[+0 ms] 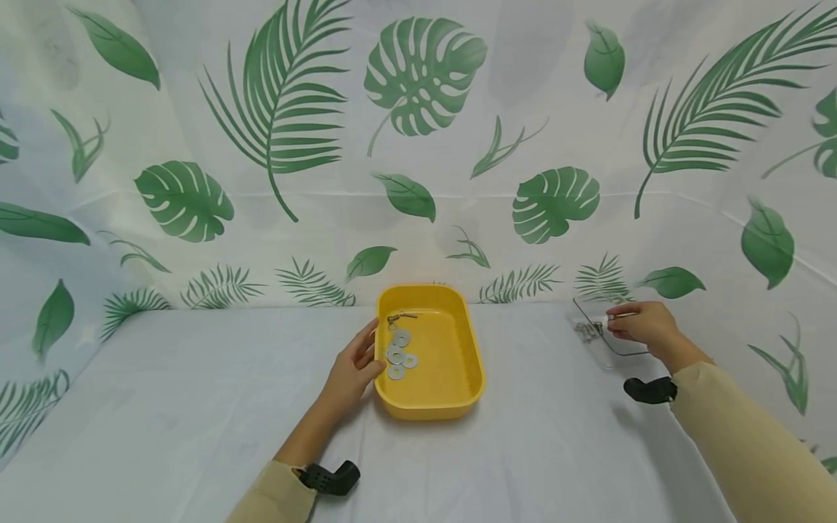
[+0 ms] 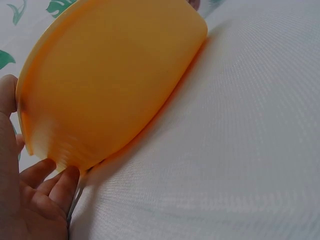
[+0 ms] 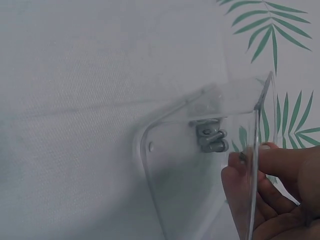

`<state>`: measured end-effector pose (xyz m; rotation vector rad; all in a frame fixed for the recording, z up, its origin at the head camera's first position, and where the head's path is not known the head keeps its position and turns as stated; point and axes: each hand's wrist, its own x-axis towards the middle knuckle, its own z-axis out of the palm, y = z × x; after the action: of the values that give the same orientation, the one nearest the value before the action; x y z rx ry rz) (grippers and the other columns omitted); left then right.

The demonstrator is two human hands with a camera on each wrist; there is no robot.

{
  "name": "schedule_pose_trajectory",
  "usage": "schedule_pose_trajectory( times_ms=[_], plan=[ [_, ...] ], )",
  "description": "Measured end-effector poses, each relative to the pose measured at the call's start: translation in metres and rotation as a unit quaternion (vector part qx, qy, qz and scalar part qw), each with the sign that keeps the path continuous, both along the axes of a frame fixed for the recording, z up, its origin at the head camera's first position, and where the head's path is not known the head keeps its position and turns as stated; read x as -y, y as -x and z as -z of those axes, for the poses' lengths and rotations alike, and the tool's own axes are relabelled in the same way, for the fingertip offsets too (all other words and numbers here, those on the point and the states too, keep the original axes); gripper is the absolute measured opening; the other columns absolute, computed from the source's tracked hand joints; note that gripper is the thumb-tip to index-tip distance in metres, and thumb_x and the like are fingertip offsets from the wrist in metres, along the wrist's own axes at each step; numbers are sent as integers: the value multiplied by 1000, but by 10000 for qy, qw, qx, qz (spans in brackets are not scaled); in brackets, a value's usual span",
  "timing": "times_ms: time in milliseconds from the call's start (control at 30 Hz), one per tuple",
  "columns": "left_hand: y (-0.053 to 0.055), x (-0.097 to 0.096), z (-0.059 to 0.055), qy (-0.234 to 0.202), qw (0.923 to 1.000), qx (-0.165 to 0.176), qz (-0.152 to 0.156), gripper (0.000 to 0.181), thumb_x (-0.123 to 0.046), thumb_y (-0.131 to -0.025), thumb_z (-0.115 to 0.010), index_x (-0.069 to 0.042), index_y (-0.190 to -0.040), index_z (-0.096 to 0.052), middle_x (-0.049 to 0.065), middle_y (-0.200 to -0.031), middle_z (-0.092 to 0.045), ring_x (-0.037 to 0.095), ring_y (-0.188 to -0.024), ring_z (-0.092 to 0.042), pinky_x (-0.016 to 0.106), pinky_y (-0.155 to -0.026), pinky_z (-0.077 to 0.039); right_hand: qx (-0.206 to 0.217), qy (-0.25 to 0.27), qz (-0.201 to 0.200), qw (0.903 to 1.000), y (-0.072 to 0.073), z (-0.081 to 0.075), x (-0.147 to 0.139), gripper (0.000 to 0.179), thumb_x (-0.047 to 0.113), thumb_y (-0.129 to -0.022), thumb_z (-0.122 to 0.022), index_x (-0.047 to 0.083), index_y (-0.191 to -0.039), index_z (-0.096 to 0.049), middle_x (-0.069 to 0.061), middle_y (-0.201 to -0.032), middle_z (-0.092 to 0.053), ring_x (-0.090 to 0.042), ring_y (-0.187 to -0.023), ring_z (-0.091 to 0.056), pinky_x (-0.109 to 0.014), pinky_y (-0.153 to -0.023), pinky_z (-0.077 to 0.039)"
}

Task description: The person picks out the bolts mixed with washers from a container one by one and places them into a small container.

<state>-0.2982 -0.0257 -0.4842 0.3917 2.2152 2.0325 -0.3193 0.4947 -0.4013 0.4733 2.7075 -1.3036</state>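
- Yellow tray (image 1: 451,356) sits mid-surface (image 1: 543,450), upright, long side running away from the person.
- Inside, along its left side: at least 4 flat washers (image 1: 395,358), some overlapping. Beyond them, a few screws (image 1: 407,315) near the far left corner.
- Left hand (image 1: 346,378) at the tray's left wall: thumb at the rim, other fingers against the outside. Clamped on the tray; reads as steadying it.
- Clear box (image 3: 172,175) well apart to the right, near the leaf-print cloth (image 1: 418,243). Small metal parts (image 3: 212,141) lie clustered in it.
- Right hand (image 1: 644,327) at the box, thumb and finger together, seemingly clamped on 1 small piece (image 3: 242,157); too blurred to say which kind.
- Step in hand, my judgement: picking out metal parts 1 at a time, tray as likely destination.
- Next move calls for a firm pinch and a lift clear of the box wall, then a carry leftward. Risk: a part that small could slip, or knuckles catch the rim.
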Motion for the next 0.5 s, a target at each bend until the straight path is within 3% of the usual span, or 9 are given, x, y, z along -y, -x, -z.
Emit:
schedule_pose_trajectory(
  times_ms=[167, 400, 500],
  plan=[
    [2, 0, 1, 3, 10000, 17, 0, 76, -5, -89, -57, -24, -159, -34, 13, -162, -39, 34, -147, -43, 50, -119, -40, 129, -73, 107, 9998, 4, 4, -1, 48, 8, -97, -60, -17, -136, -49, 13, -81, -66, 2, -74, -67, -22, -74, -63],
    [1, -1, 1, 75, 10000, -32, -29, 75, -6, -89, -56, -23, -159, -34, 13, -161, -40, 32, -149, -41, 49, -121, -38, 285, -565, 376, 9973, 8, 8, 4, 43, 10, -96, -60, -13, -133, -56, -13, -104, -70, -6, -77, -67, -25, -73, -63],
    [0, 0, 0, 78, 10000, -37, -33, 75, -6, -89, -56, -23, -159, -34, 13, -161, -40, 32, -149, -41, 49, -120, -38, 308, -672, 488, 9961, 10, 11, 6, 42, 10, -95, -61, -12, -131, -58, -18, -107, -69, -8, -76, -67, -25, -70, -63]
  ],
)
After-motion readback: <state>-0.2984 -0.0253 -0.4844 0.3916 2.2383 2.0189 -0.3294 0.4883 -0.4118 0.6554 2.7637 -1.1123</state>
